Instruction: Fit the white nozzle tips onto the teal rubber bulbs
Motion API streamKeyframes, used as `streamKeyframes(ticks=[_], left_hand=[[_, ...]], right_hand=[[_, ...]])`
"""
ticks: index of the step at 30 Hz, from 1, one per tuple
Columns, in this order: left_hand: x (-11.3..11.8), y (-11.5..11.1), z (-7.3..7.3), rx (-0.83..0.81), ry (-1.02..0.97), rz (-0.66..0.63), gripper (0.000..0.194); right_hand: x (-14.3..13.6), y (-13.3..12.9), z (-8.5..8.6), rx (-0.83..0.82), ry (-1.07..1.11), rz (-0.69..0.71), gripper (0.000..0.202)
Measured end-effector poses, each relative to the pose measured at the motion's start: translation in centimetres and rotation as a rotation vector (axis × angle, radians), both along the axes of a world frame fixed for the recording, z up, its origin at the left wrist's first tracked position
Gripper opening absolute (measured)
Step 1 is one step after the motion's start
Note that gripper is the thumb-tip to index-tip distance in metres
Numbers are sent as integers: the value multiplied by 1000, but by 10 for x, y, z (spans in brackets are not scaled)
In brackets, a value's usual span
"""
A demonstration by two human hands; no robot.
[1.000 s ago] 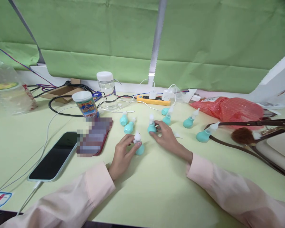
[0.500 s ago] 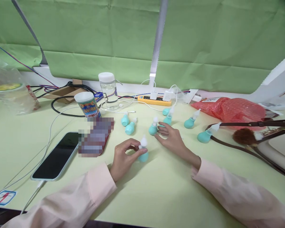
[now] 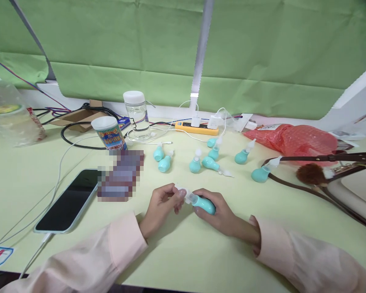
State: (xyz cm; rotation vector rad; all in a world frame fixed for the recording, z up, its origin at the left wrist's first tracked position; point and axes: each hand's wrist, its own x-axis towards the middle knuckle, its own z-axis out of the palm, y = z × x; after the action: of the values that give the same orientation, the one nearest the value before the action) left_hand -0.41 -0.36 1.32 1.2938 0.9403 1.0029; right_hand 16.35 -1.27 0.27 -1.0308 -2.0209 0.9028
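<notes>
Between my two hands a teal bulb nasal aspirator (image 3: 205,204) lies tilted on its side, its clear tip pointing left. My right hand (image 3: 221,213) is closed around the teal bulb. With thumb and fingers my left hand (image 3: 161,207) pinches the clear nozzle (image 3: 183,193) at the other end. Just beyond them stands another aspirator (image 3: 195,165), upright, and one lying aspirator (image 3: 212,163) points its tip to the right. Two more teal bulbs, a front one (image 3: 164,164) and a rear one (image 3: 158,153), sit farther left.
Further aspirators stand at the right, one (image 3: 241,156) beside a red plastic bag (image 3: 305,140) and one (image 3: 260,173) by a brown bag strap (image 3: 295,184). A phone (image 3: 68,203), printed cup (image 3: 110,136), water bottle (image 3: 137,116) and yellow power strip (image 3: 198,129) are on the table.
My right hand has drawn back from the farther aspirators and now grips the near one's bulb. That aspirator has gone from upright to tilted sideways, my left hand still at its tip.
</notes>
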Motion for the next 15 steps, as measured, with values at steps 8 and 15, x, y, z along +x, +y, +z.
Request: streamKeyframes(ticks=[8,15], left_hand=[[-3,10,-12,-245,-9,-343,42],[-5,20,-10,-285,-71,-193,43]], right_hand=[[3,-3,-3,19,21,-13,8],[3,-2,-4,-75,131,-34,7]])
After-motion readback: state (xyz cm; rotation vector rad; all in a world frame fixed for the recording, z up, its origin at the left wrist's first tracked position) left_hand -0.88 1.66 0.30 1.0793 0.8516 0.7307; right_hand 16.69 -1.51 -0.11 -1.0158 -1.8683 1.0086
